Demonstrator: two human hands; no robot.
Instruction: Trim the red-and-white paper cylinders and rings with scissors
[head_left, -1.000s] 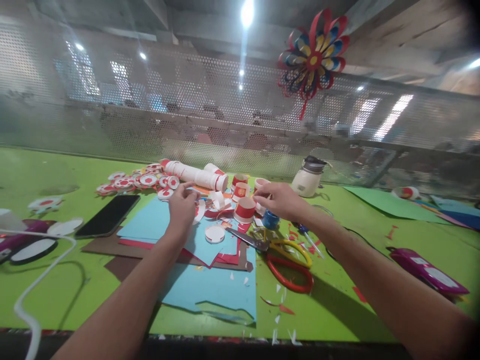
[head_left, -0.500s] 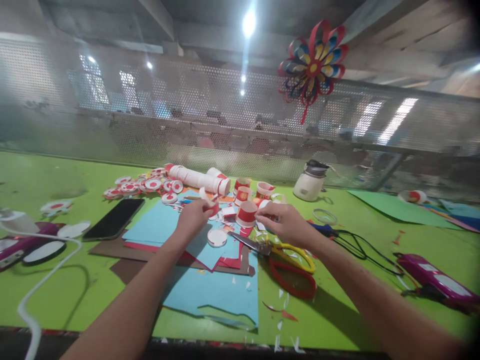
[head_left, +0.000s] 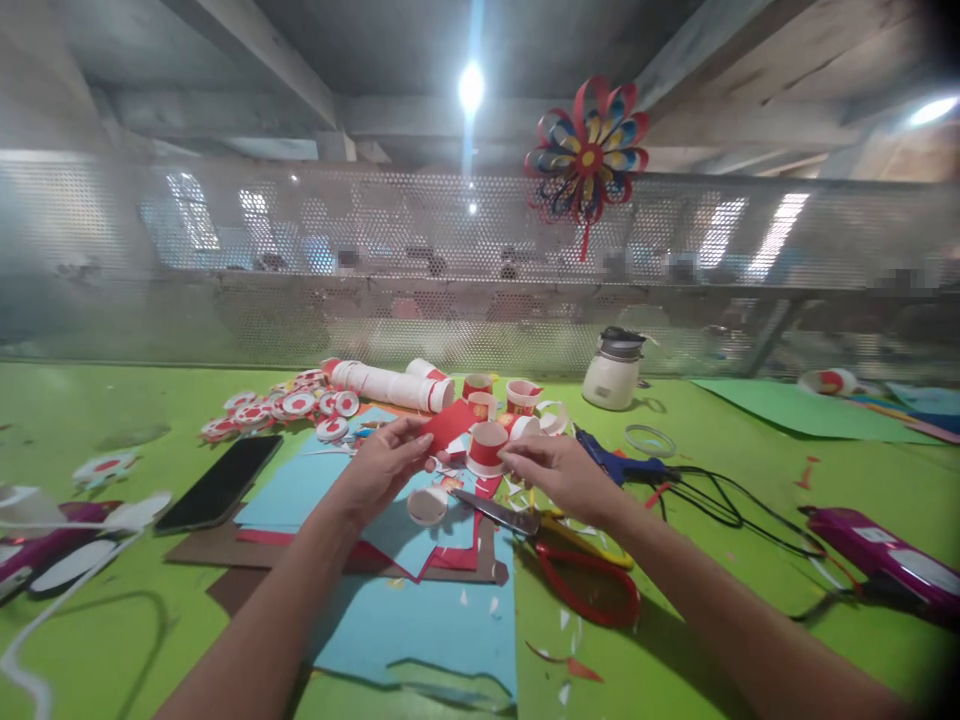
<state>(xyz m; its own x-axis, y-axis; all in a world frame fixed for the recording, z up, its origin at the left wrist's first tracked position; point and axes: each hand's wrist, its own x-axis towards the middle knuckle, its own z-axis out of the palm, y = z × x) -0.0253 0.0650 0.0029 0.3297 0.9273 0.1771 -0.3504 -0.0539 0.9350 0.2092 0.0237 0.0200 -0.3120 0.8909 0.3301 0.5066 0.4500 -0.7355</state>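
My left hand (head_left: 394,460) is closed on a flat piece of red paper (head_left: 448,426), pinched between thumb and fingers. My right hand (head_left: 559,472) has its fingers drawn together at the right side of a cut-down red and white paper cup (head_left: 487,446). Other short paper cups (head_left: 523,396) stand just behind, beside a curled white strip (head_left: 553,417). In front of my hands, a round white cup base (head_left: 427,506) lies on light blue paper (head_left: 420,620). Large scissors (head_left: 589,585) with red and yellow handles rest below my right hand, blades pointing left.
A blue glue gun (head_left: 626,460) with a black cable lies at right. Stacked white cups (head_left: 390,385), red-and-white discs (head_left: 298,403) and a phone (head_left: 220,482) are at left. Farther back stands a white jug (head_left: 613,372). Paper scraps litter the green table (head_left: 675,640).
The view has tilted upward. My left hand has turned, and the red paper now shows flat in it; a pale curled strip showed there before. My right hand stays beside the cup.
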